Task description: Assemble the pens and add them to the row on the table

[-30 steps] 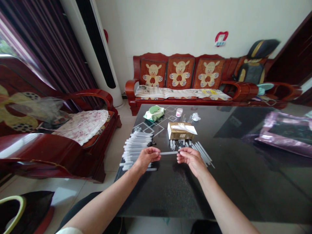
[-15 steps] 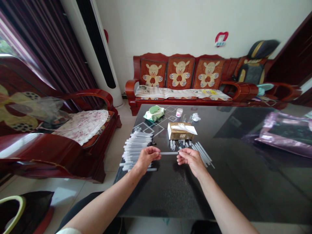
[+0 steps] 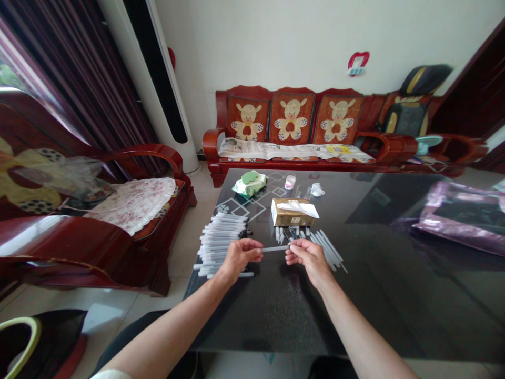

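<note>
A pale, translucent pen barrel [image 3: 275,248] spans the gap between my hands above the dark table. My left hand [image 3: 242,256] pinches its left end between thumb and fingers. At the other end, my right hand [image 3: 308,257] is closed around the tip, where a small dark part shows; its details are hidden by the fingers. Beside my left hand lies a large pile of similar pens [image 3: 220,242], several with dark ends. Past my right hand are several loose barrels [image 3: 328,249], and small pale caps [image 3: 280,235] with dark pieces lie before the tissue box.
A gold tissue box [image 3: 294,215] stands beyond my hands on the black table [image 3: 379,295]. Farther back are a green wipes pack [image 3: 251,184], a small white cup [image 3: 290,182] and crumpled white tissue [image 3: 317,189]. Shiny purple packaging [image 3: 461,218] lies at the right.
The pen barrel has tilted slightly, its left end now lower than its right. My left hand has shifted a little to the right; both hands keep their hold.
</note>
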The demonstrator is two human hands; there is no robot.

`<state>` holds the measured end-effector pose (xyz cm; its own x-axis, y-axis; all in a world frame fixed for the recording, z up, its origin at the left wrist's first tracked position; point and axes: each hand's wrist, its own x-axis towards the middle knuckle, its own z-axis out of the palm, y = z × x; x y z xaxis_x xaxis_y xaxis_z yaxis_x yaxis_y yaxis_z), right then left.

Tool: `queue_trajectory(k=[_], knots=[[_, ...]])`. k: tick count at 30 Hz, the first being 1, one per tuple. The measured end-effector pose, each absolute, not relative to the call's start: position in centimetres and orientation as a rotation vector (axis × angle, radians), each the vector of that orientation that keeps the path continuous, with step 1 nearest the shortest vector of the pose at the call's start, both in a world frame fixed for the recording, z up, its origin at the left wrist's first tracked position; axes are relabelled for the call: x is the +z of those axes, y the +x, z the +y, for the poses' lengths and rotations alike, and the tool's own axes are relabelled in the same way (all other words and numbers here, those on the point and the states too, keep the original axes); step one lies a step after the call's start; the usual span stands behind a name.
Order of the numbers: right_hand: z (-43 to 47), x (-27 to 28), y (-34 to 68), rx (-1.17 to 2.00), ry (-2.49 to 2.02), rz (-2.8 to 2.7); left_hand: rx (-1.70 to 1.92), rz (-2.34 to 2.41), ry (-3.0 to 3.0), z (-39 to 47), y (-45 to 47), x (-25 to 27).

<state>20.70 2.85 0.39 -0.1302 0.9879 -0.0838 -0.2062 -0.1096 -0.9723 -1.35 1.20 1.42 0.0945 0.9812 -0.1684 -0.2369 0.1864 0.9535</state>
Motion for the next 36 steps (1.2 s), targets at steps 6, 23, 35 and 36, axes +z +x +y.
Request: queue_trajectory(k=[6,23,35,36], knots=[[2.6,0.9,20.5,1.472,-1.026,-1.128,1.01,1.075,0.998,1.3,-1.5,1.4],[4.6,0.1,26.0,0.111,-2.096,-1.975,1.08,1.13,0.892,1.7,-2.1,1.1],[3.6,-0.7,22.9,-0.015,-1.87,-2.272,1.076,1.13,0.898,1.8,-2.0,1.0],[3.6,-0.9,22.7,-0.027,-1.88,-2.272,1.076,1.132,0.898,1.8,-2.0,1.0]])
